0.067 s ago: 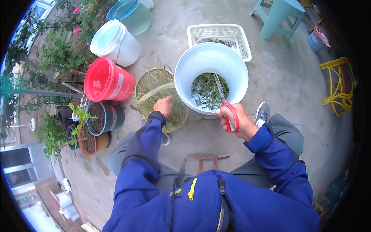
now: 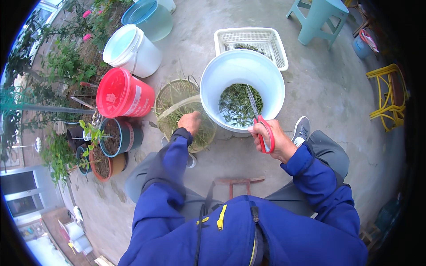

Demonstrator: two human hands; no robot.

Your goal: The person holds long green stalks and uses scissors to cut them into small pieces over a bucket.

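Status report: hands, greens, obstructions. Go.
Right hand gripping scissors, blades over pale bucket. Left hand at woven basket, grip unclear. Leafy greens in bucket bottom. Basket handle arching beside left hand.

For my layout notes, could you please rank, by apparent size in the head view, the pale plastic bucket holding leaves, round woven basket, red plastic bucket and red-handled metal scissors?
Largest to smallest:
1. Pale bucket
2. Woven basket
3. Red bucket
4. Scissors

Jacket [image 2: 306, 226]: blue, long sleeves [image 2: 310, 177], dark front zipper [image 2: 254, 216], yellow pull tabs [image 2: 221, 217]. Cord [image 2: 198, 237]: black, hanging at chest. Trousers [image 2: 329, 153]: grey. Shoe [image 2: 302, 128]: grey upper, white edging. Hands [image 2: 190, 123]: bare.
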